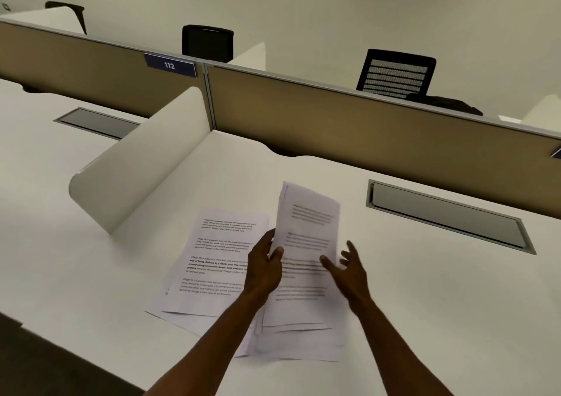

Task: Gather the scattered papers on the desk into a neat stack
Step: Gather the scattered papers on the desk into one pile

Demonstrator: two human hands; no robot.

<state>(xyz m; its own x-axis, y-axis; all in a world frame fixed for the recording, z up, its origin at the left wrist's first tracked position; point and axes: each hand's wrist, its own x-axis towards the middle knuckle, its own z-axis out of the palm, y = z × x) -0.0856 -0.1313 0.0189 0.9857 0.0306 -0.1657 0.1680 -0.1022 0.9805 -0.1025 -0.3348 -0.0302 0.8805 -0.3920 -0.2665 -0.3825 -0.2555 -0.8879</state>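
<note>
Several sheets (pixel 306 228) stand pinched only in the left hand (pixel 264 269), the right hand (pixel 349 269) open beside them, so they may slip onto the loose papers (pixel 212 262) below.

Left arm: bare, extended forward from the lower frame edge.
Left hand (pixel 263 266): thumb on top, fingers curled, pinching the sheaf's left edge.
Right arm: bare, extended forward (angled inward).
Right hand (pixel 349 266): fingers spread, thumb on the sheaf's right side; grip cannot be confirmed.
</note>
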